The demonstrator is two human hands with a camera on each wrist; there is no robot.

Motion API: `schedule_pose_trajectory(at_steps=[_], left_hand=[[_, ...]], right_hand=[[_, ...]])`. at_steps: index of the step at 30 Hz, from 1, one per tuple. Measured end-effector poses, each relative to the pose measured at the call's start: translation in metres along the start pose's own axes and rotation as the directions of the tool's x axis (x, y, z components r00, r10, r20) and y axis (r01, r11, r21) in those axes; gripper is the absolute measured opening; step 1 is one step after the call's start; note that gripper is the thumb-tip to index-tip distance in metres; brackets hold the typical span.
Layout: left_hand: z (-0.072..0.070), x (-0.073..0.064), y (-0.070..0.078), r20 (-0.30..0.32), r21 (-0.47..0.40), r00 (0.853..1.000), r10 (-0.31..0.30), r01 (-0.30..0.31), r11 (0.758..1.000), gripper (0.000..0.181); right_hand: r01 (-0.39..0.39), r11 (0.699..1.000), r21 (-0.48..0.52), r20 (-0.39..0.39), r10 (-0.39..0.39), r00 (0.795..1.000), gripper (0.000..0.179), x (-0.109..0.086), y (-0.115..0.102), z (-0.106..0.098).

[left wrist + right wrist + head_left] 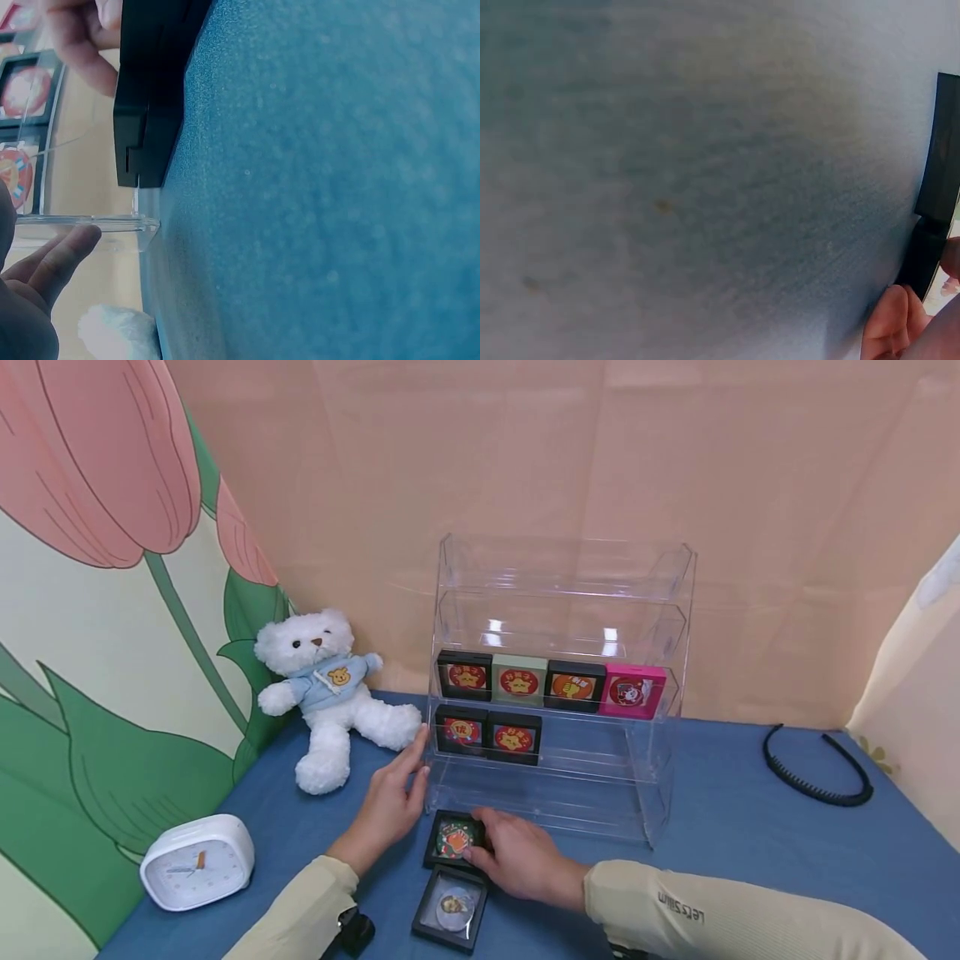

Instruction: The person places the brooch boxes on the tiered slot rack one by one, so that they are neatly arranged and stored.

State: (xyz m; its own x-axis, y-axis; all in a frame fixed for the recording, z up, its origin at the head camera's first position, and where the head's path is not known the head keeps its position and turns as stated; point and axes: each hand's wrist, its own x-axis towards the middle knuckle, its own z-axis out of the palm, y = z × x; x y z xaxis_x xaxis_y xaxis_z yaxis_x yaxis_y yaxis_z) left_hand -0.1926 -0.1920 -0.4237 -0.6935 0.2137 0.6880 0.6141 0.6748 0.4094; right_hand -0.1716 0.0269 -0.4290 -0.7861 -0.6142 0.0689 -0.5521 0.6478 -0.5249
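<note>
My right hand [521, 856] grips the right edge of a square black badge case [453, 840] with a green and orange round badge, thumb on its front. Just below lies a second black badge case [451, 907] holding a pale round badge. In the right wrist view, fingers [889, 322] hold the edge of the black case [921, 259] low over the blue cloth. My left hand [388, 806] rests with extended fingers against the left side of a clear tiered rack [600, 806]; the left wrist view shows a fingertip at the rack's side panel [112, 223].
Two black cases [513, 739] stand on the rack's lower tier, and several cases [519, 681], one of them pink, on the tier above. A white teddy bear [330, 693] and a white clock [198, 864] are at left. A black headband [817, 789] lies at right.
</note>
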Motion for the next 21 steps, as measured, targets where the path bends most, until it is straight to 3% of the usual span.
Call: schedule_pose_trajectory(at_steps=[11,21], left_hand=[[0.0,0.001,0.001,-0.004,0.008,1.0,0.024,-0.024,1.0,0.061],[-0.001,0.001,0.003,0.003,0.014,1.0,0.006,-0.006,1.0,0.061]], right_hand=[[-0.042,0.998,0.055,-0.004,0.042,0.999,0.058,-0.022,0.01,-0.008],[-0.085,0.993,0.076,-0.005,0.086,0.996,0.063,-0.044,0.023,-0.019]])
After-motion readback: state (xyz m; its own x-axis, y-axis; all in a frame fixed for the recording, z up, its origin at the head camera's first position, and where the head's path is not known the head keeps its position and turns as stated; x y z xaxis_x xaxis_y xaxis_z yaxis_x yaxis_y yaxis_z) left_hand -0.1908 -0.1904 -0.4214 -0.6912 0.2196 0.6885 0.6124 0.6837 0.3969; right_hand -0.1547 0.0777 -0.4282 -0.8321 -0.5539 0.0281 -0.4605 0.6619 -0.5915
